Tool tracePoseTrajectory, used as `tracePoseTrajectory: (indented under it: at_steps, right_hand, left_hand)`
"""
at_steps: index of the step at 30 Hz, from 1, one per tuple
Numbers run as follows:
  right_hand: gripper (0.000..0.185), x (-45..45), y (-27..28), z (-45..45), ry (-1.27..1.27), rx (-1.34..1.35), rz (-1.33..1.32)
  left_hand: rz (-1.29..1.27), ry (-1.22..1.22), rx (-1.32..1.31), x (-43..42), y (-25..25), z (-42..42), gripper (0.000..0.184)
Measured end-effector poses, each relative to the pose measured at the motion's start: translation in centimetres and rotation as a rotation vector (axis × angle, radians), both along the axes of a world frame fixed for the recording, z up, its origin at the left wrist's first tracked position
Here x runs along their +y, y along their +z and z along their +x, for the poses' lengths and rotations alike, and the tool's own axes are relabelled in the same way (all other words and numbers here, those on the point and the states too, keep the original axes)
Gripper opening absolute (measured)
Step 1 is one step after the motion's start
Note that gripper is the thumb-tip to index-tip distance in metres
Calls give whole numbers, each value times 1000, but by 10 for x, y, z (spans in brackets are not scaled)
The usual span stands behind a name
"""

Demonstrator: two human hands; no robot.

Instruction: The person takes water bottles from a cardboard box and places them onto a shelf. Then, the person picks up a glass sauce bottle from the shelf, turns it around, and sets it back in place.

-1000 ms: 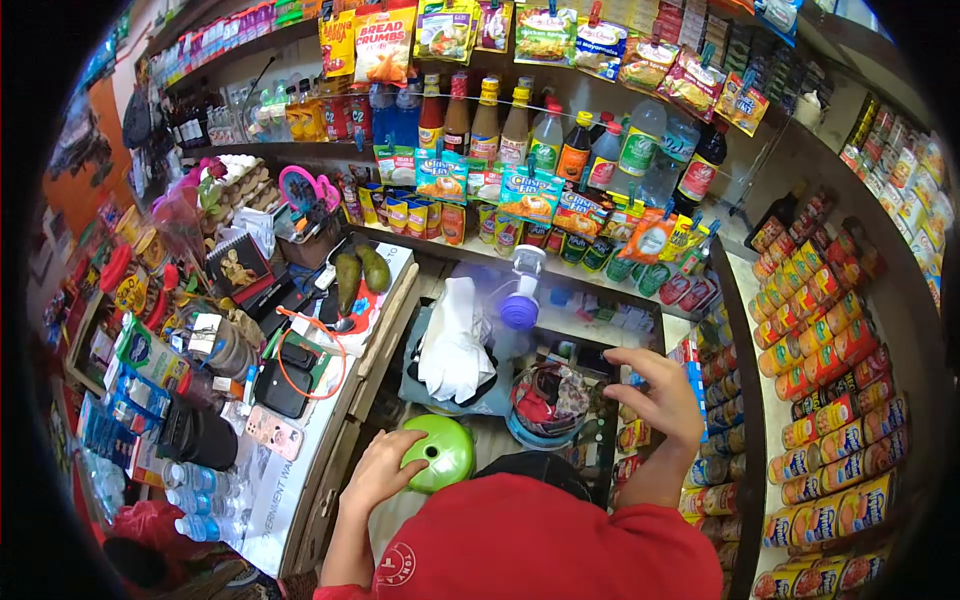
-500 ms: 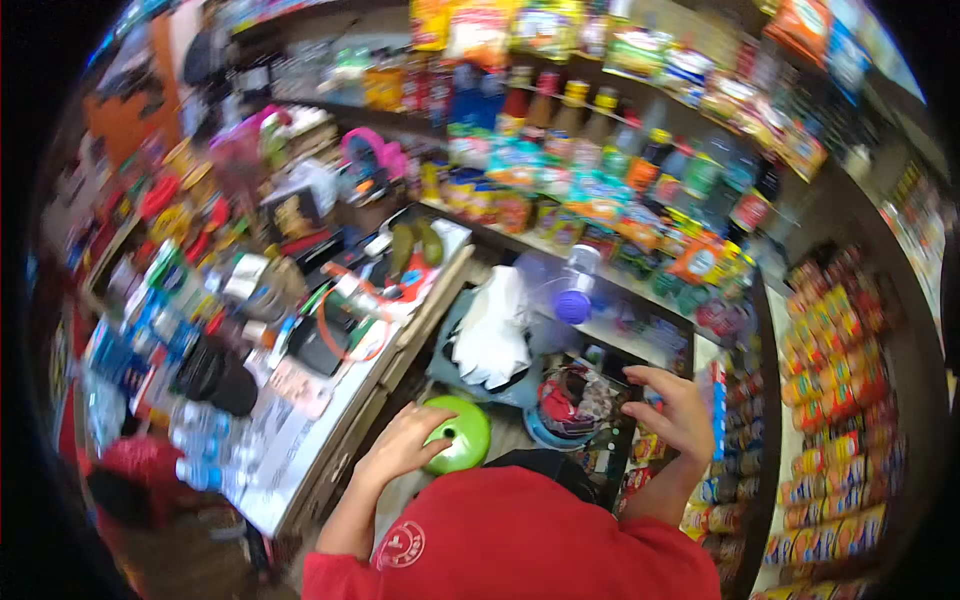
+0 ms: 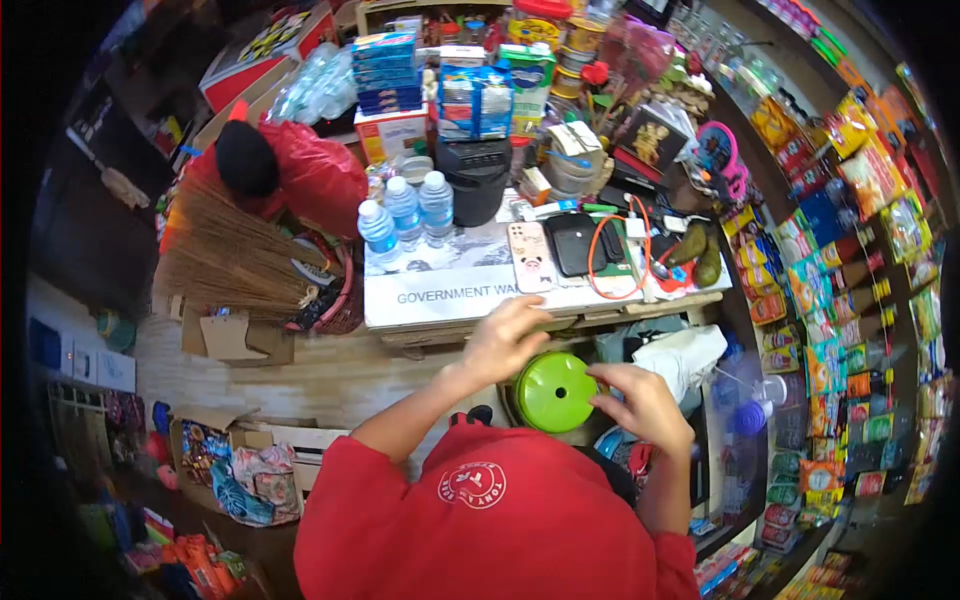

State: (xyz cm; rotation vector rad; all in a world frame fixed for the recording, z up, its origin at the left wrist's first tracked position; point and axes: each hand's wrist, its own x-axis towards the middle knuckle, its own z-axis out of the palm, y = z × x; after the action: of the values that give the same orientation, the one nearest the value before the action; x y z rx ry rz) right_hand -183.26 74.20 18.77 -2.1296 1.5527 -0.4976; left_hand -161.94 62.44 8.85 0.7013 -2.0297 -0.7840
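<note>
A round green plastic stool (image 3: 556,392) with a dark hole in the middle of its top stands just in front of my body. My left hand (image 3: 508,340) is at its upper left, close to the table's front edge, with fingers stretched out and nothing in them. On the other side, my right hand (image 3: 645,405) reaches over the stool's right rim, thumb and fingers apart; whether it touches the rim I cannot tell. A phone in a patterned case (image 3: 531,257) lies on the table beyond my left hand, beside a black pouch (image 3: 572,245).
The white-topped table (image 3: 420,300) holds water bottles (image 3: 403,210), a black bin (image 3: 472,185), an orange cable (image 3: 592,270) and avocados (image 3: 708,265). A person in red (image 3: 315,175) is at its left, near a broom (image 3: 220,250). Stocked shelves (image 3: 825,330) line the right.
My view has swung left, bringing the table ahead of me. My left hand has left the green stool's top for the table edge; my right hand has come to the stool's right rim.
</note>
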Motion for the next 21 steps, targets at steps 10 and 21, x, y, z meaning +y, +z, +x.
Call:
tracePoseTrajectory:
  at_steps: [10, 21]
  right_hand:
    - [66, -229, -48, 129, 211, 8, -213]
    - [20, -322, -129, 191, -93, 348, -501]
  left_hand:
    - [207, 807, 206, -84, -85, 132, 79]
    - [324, 601, 329, -182, -146, 162, 104]
